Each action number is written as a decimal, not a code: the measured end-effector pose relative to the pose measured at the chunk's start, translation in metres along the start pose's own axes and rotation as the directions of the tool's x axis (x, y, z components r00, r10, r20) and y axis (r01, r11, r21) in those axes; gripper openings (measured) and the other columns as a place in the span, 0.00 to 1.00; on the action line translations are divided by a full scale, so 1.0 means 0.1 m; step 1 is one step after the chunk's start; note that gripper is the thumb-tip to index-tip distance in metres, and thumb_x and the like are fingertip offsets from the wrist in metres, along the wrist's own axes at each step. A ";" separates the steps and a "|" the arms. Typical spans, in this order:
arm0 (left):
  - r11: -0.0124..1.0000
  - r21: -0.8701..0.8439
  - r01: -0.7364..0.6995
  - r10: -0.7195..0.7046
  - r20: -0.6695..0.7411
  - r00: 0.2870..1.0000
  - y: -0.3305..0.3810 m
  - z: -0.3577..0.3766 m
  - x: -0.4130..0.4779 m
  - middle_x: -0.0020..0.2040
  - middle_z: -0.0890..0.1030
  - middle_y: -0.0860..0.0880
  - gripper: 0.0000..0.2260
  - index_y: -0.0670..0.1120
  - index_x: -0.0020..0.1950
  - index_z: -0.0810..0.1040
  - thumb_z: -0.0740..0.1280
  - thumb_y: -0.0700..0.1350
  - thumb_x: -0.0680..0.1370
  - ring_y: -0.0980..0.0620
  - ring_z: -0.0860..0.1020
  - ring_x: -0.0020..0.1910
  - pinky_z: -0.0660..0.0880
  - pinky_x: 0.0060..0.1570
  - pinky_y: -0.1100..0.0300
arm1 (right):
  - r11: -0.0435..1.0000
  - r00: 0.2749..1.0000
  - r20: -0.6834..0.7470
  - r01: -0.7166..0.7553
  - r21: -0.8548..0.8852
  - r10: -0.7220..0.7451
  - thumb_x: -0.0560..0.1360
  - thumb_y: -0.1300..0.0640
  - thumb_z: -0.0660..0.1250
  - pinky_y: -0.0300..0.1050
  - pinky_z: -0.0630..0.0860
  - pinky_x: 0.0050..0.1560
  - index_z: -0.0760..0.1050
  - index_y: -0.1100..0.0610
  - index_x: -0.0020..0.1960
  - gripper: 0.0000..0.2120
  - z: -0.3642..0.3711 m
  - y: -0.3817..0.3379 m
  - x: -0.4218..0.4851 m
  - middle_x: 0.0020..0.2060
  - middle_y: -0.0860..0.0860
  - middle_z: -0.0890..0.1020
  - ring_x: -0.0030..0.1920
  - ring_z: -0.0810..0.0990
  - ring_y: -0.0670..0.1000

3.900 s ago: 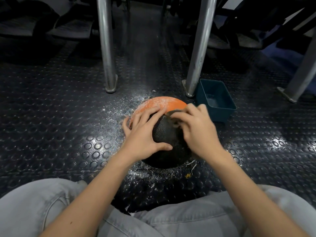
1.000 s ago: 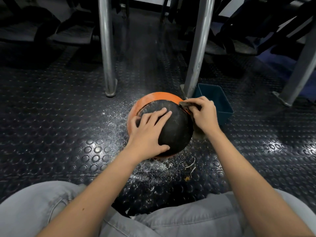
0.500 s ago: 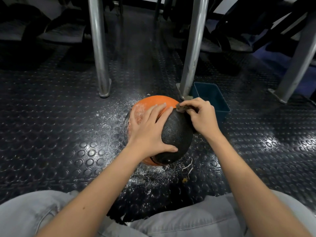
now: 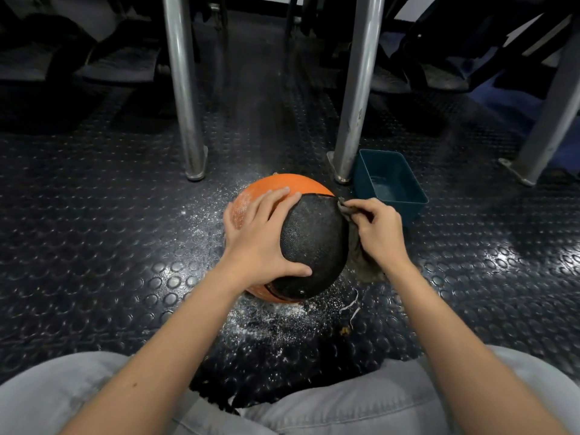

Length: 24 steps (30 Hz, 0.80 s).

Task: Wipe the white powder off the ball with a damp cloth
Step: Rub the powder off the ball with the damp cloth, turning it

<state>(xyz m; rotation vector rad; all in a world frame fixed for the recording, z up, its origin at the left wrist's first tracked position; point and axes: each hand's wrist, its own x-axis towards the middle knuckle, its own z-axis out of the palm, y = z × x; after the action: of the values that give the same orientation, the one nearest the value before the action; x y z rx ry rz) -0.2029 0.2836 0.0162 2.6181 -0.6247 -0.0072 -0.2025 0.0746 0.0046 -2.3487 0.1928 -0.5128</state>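
An orange and black ball (image 4: 314, 246) sits on the studded floor in front of my knees. Its black panel faces me and looks clean. White powder still dusts the orange part on the upper left. My left hand (image 4: 262, 243) lies spread over the ball's left side, thumb low on the black panel. My right hand (image 4: 376, 233) pinches a grey-brown damp cloth (image 4: 361, 262) against the ball's right edge, and the cloth hangs down to the floor.
White powder (image 4: 266, 321) is scattered on the black rubber floor (image 4: 110, 246) around the ball. A dark teal tub (image 4: 390, 183) stands just right of the ball, beside a metal leg (image 4: 354, 89). Another metal leg (image 4: 185, 89) stands behind on the left. My grey-trousered knees fill the bottom.
The ball has turned a little under my left hand, showing more black panel. My right hand with the cloth has slid down from the ball's top to its right side.
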 end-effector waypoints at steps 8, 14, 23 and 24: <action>0.999 -0.028 0.017 -0.018 -0.032 0.999 -0.06 0.00 -0.06 0.76 0.50 0.61 0.52 0.60 0.76 0.51 0.76 0.64 0.59 0.66 0.44 0.69 0.37 0.71 0.42 | 0.928 0.938 0.061 0.346 -0.139 -0.340 0.74 0.68 0.63 0.41 0.63 0.47 0.82 0.56 0.51 0.13 0.11 -0.47 -0.26 0.45 0.51 0.80 0.45 0.69 0.54; 1.000 -0.023 0.006 -0.007 -0.021 1.000 -0.04 0.01 -0.07 0.76 0.48 0.61 0.52 0.60 0.76 0.49 0.75 0.65 0.60 0.66 0.42 0.68 0.37 0.72 0.41 | 0.996 0.995 0.042 -0.084 -0.025 0.085 0.75 0.69 0.63 0.35 0.67 0.56 0.81 0.60 0.55 0.13 0.00 -0.01 -0.04 0.52 0.55 0.82 0.56 0.77 0.55; 0.997 -0.070 0.022 -0.027 -0.066 0.997 -0.12 0.01 -0.15 0.76 0.50 0.60 0.53 0.59 0.77 0.50 0.77 0.63 0.60 0.67 0.43 0.69 0.36 0.70 0.45 | 0.913 0.928 0.038 0.370 -0.169 -0.369 0.72 0.68 0.60 0.44 0.70 0.44 0.81 0.59 0.51 0.15 0.20 -0.63 -0.48 0.42 0.53 0.80 0.43 0.72 0.56; 0.997 -0.070 0.022 -0.026 -0.060 0.998 -0.13 0.01 -0.15 0.76 0.50 0.60 0.52 0.59 0.77 0.50 0.77 0.63 0.60 0.67 0.43 0.69 0.36 0.70 0.45 | 0.908 0.923 0.050 0.384 -0.167 -0.381 0.72 0.67 0.59 0.47 0.72 0.42 0.81 0.59 0.52 0.15 0.21 -0.63 -0.52 0.42 0.53 0.80 0.43 0.73 0.57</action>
<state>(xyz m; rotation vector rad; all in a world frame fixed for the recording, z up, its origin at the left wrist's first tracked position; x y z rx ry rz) -0.2111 0.2996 0.0083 2.5487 -0.5624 0.0427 -0.2418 0.1483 0.0179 -2.5732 -0.2503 -0.6869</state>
